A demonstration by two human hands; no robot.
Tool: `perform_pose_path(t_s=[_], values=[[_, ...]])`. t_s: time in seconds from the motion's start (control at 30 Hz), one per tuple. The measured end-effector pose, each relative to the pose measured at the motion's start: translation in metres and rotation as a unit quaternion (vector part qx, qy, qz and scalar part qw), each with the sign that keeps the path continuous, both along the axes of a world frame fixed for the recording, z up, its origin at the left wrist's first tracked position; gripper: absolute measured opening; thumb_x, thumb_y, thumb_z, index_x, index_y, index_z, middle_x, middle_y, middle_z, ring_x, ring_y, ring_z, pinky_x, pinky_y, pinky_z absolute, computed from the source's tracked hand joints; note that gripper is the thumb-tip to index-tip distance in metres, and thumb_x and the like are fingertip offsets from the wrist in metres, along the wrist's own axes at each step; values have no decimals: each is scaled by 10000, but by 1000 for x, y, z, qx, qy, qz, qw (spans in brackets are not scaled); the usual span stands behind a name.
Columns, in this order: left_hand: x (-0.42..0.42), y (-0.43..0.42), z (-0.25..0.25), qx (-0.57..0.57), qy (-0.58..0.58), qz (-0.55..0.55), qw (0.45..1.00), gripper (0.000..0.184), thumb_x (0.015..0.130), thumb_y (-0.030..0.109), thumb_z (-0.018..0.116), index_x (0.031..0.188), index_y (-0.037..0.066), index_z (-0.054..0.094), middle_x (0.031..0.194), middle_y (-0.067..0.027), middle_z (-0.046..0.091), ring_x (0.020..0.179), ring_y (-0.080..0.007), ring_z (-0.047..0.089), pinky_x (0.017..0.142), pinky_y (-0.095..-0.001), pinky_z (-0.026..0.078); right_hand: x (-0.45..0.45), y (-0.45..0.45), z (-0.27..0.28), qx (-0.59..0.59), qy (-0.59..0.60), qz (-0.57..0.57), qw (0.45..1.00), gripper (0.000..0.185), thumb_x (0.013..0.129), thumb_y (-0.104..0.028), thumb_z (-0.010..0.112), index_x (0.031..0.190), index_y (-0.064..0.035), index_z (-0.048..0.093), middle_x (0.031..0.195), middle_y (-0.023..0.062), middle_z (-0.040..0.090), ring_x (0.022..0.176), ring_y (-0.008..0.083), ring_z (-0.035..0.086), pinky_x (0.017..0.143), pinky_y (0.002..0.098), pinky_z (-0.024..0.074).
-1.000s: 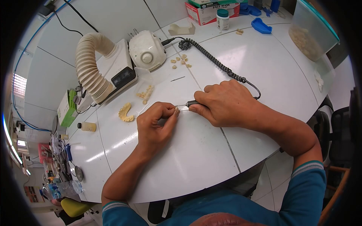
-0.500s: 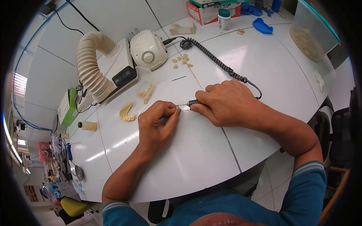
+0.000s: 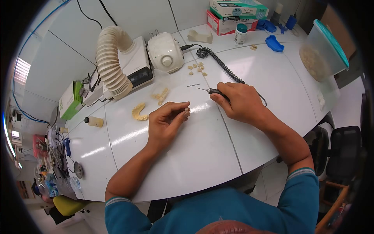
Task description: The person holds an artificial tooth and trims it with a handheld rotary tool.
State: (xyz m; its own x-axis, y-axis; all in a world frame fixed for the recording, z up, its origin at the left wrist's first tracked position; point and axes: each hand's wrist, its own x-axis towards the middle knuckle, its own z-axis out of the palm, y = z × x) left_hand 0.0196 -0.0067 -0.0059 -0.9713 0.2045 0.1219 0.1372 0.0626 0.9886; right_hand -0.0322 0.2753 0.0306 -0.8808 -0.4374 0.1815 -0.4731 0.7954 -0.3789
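Note:
My left hand (image 3: 166,121) pinches a small pale piece (image 3: 187,110), possibly a tooth crown, between thumb and fingertips; most of it is hidden. In my right hand (image 3: 242,102) is a rotary handpiece (image 3: 212,91) with a dark grip. Its thin bur points left and stands apart from the piece. Just beyond the bur, a slim metal rod (image 3: 193,85) lies on the white table. A yellowish dental arch model (image 3: 138,112) rests left of my left hand. Behind it is a clear bag (image 3: 163,82) with several cream tooth-like pieces.
A ribbed suction hose (image 3: 104,58) and a white control unit (image 3: 166,52) stand at the back left. The handpiece's coiled cord (image 3: 226,66) runs across the back. Loose tooth-like pieces (image 3: 200,69) lie near the unit. A capped bottle (image 3: 94,121) is at left, a lidded tub (image 3: 321,54) at right.
My right hand has drawn the handpiece away from the small piece, up and to the right. My left hand still pinches the piece, its index finger straighter. The whole view has shifted slightly.

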Motion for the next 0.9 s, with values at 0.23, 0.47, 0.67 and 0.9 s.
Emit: perform_pose_path(t_s=[0.23,0.47,0.67,0.9], values=[[2,-2,0,40,-53,-1,998,197,1064,-32,735,1260,-27,735,1159,-113,808,1067,-182,796,929,-313,645,-4,2,2,8,-45,-3,999,419,1130,-451,644,963,-70,692,848,135,738,739,378,708,665,501,538],[-2,-8,-5,63,-35,-25,997,200,1007,-57,800,1183,-23,712,1134,-123,793,1066,-177,779,959,-330,637,-8,2,5,-4,-48,23,999,380,1116,-405,679,951,-63,660,819,133,706,717,396,671,659,491,506],[-4,-9,-2,35,-42,-21,998,213,983,-54,832,1160,-15,721,1094,-97,773,1040,-158,764,956,-323,627,-9,1,7,-9,-54,24,998,359,1107,-377,697,943,-61,648,812,135,697,718,390,677,658,489,508],[-4,-9,-3,43,-38,-21,998,216,971,-63,842,1136,-4,716,1087,-87,770,1031,-149,759,946,-318,623,-9,1,5,-10,-50,33,998,370,1115,-387,691,945,-62,647,796,132,691,691,379,682,633,483,510]])
